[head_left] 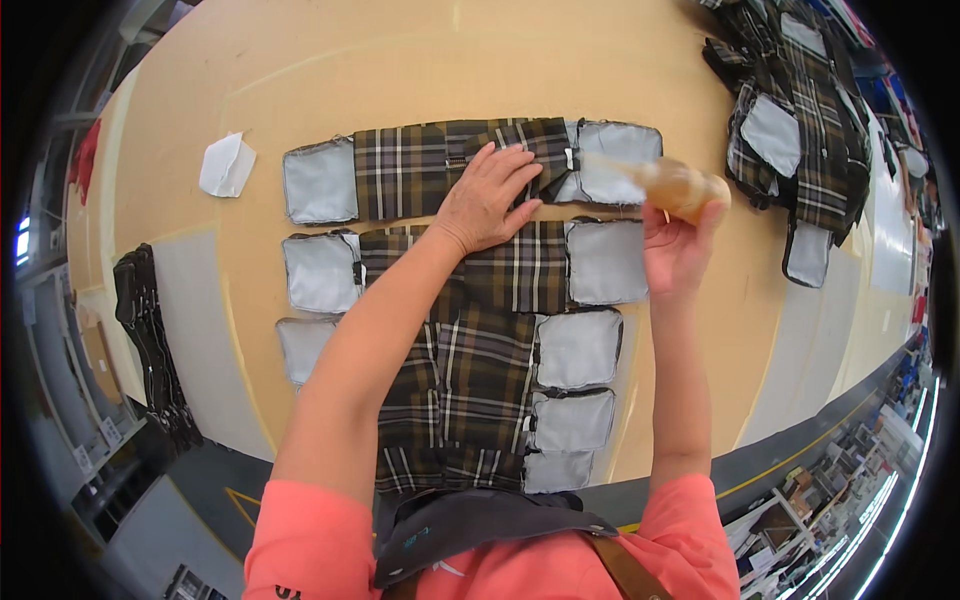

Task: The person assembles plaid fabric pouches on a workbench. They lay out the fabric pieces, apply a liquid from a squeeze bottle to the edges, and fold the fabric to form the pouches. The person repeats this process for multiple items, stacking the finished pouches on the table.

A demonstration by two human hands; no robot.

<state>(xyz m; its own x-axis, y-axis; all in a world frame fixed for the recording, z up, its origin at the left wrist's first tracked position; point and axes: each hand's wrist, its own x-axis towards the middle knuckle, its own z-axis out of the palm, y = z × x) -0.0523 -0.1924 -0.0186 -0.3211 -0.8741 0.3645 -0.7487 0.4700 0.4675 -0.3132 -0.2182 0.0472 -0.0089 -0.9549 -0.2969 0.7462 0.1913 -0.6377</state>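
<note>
Several plaid fabric pieces with grey pocket linings at both ends lie in overlapping rows on a tan table (330, 60). My left hand (487, 195) presses flat on the farthest plaid piece (410, 168), fingers spread toward its right end. My right hand (675, 250) holds a small amber squeeze bottle (680, 187), its blurred nozzle pointing left over the grey lining (620, 150) at that piece's right end. The second plaid piece (520, 270) lies just below my left hand.
A heap of more plaid pieces (800, 120) lies at the far right of the table. A small white cloth patch (226, 165) sits at the left. Dark straps (150, 340) hang over the left table edge. Shelving and floor show at lower right.
</note>
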